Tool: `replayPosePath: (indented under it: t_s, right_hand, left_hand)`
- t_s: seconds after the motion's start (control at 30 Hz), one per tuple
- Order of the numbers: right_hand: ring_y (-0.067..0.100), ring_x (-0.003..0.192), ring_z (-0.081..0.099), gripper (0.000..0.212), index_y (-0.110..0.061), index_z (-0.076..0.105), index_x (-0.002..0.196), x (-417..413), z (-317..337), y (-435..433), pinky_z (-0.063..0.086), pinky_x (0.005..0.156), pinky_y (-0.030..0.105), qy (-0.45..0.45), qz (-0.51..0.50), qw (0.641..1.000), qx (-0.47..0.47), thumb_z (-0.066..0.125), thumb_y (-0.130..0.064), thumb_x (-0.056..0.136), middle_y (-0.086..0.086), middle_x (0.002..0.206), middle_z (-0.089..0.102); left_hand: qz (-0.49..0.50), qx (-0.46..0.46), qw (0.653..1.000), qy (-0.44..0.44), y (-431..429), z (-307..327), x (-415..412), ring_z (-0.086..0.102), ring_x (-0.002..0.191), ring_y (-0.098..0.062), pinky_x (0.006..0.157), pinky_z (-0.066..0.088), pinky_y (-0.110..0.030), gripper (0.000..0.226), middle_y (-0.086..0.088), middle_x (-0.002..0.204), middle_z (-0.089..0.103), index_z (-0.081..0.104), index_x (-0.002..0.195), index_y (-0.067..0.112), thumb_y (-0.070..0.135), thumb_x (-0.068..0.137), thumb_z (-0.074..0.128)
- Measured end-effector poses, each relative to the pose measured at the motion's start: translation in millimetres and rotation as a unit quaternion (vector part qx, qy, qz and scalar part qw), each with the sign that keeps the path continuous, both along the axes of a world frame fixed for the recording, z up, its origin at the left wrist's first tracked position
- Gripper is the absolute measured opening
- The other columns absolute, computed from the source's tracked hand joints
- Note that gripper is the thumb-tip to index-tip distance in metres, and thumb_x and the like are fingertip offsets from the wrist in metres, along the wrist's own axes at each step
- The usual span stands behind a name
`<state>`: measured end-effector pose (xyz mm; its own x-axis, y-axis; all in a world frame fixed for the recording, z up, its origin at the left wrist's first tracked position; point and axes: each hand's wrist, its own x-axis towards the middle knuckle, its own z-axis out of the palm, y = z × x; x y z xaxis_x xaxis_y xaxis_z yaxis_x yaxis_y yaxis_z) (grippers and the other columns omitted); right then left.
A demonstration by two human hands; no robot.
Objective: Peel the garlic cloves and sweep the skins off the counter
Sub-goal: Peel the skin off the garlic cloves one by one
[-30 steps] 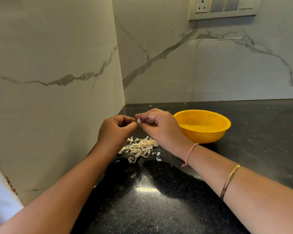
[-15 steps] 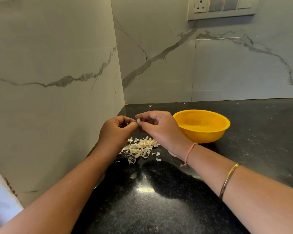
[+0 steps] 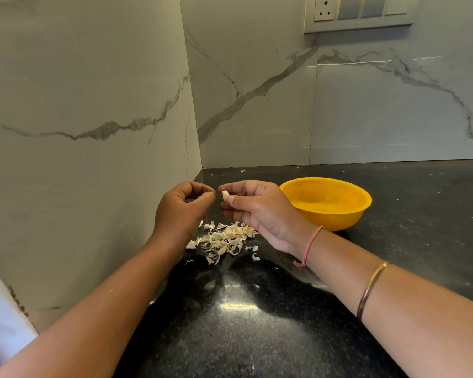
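Black desk [image 3: 257,336], glossy. One heap of skins [image 3: 224,240] on it, a few strays beside. Above the heap, right grip [image 3: 259,211] pinches one garlic clove [image 3: 225,195]. Left grip [image 3: 180,211] curled, tips pinched just beside the clove; holding skin or not, cannot tell. One yellow bowl [image 3: 333,219] behind. One switch panel [image 3: 358,13] on the wall.
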<state>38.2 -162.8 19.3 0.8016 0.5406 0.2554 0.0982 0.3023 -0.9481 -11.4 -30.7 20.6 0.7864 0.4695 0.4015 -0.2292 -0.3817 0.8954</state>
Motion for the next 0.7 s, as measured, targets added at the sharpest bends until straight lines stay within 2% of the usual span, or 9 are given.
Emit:
replayPosePath:
  t_s: [0.17, 0.27, 0.37, 0.53, 0.6, 0.7]
  right_hand:
    - [0.018, 0.085, 0.064, 0.022, -0.002, 0.063, 0.106, 1.3, -0.5, 0.0, 0.057, 0.079, 0.032, -0.035, -0.047, 0.998, -0.012, 0.058, 0.007, 0.086, 0.012, 0.091, 0.064]
    - [0.019, 0.087, 0.064, 0.021, -0.004, 0.064, 0.104, 1.1, -1.5, 0.4, 0.057, 0.081, 0.034, -0.058, -0.073, 0.995, -0.027, 0.061, 0.005, 0.085, 0.013, 0.093, 0.065]
    - [0.018, 0.087, 0.064, 0.019, -0.004, 0.065, 0.101, 0.7, -1.8, -0.2, 0.057, 0.082, 0.035, -0.08, -0.082, 0.992, -0.044, 0.062, 0.005, 0.084, 0.011, 0.09, 0.066]
    - [0.012, 0.078, 0.064, 0.019, -0.006, 0.065, 0.1, -1.6, -0.6, -1.3, 0.057, 0.076, 0.026, -0.133, -0.084, 0.985, -0.07, 0.062, 0.005, 0.084, 0.005, 0.086, 0.065]
    - [0.009, 0.072, 0.063, 0.019, -0.006, 0.066, 0.099, -2.4, 0.0, -1.0, 0.056, 0.071, 0.02, -0.163, -0.094, 0.978, -0.086, 0.062, 0.005, 0.084, 0.005, 0.085, 0.064]
    - [0.01, 0.071, 0.062, 0.019, -0.005, 0.066, 0.1, -1.4, 0.0, -0.9, 0.057, 0.071, 0.022, -0.18, -0.104, 0.974, -0.094, 0.062, 0.005, 0.084, 0.009, 0.088, 0.066]
  left_hand:
    - [-0.05, -0.014, 0.998, 0.02, -2.7, 0.4, -2.1, 0.06, 0.072, -0.009, 0.061, 0.049, -0.02, 0.012, 0.003, 0.076, 0.066, 0.068, 0.08, 0.023, 0.013, 0.086, 0.064]
    - [-0.063, -0.025, 0.997, 0.02, -4.0, 1.1, -2.9, 0.06, 0.071, -0.007, 0.061, 0.047, -0.021, 0.006, 0.002, 0.075, 0.067, 0.069, 0.079, 0.021, 0.016, 0.083, 0.067]
    - [-0.086, -0.091, 0.991, 0.038, -3.8, 1.4, -2.8, 0.06, 0.072, -0.007, 0.062, 0.045, -0.021, 0.004, 0.004, 0.072, 0.066, 0.068, 0.078, 0.021, 0.018, 0.081, 0.069]
    - [-0.136, -0.192, 0.968, 0.089, -3.2, 2.3, -2.1, 0.059, 0.071, -0.005, 0.06, 0.043, -0.021, 0.005, 0.005, 0.07, 0.066, 0.067, 0.082, 0.017, 0.022, 0.079, 0.067]
    - [-0.148, -0.193, 0.965, 0.097, -3.5, 2.1, -1.9, 0.058, 0.069, -0.004, 0.055, 0.044, -0.018, 0.006, 0.004, 0.071, 0.065, 0.066, 0.084, 0.016, 0.021, 0.082, 0.064]
    - [-0.147, -0.181, 0.968, 0.093, -3.9, 1.2, -0.9, 0.056, 0.069, -0.004, 0.052, 0.044, -0.015, 0.005, 0.003, 0.072, 0.064, 0.066, 0.085, 0.016, 0.02, 0.084, 0.063]
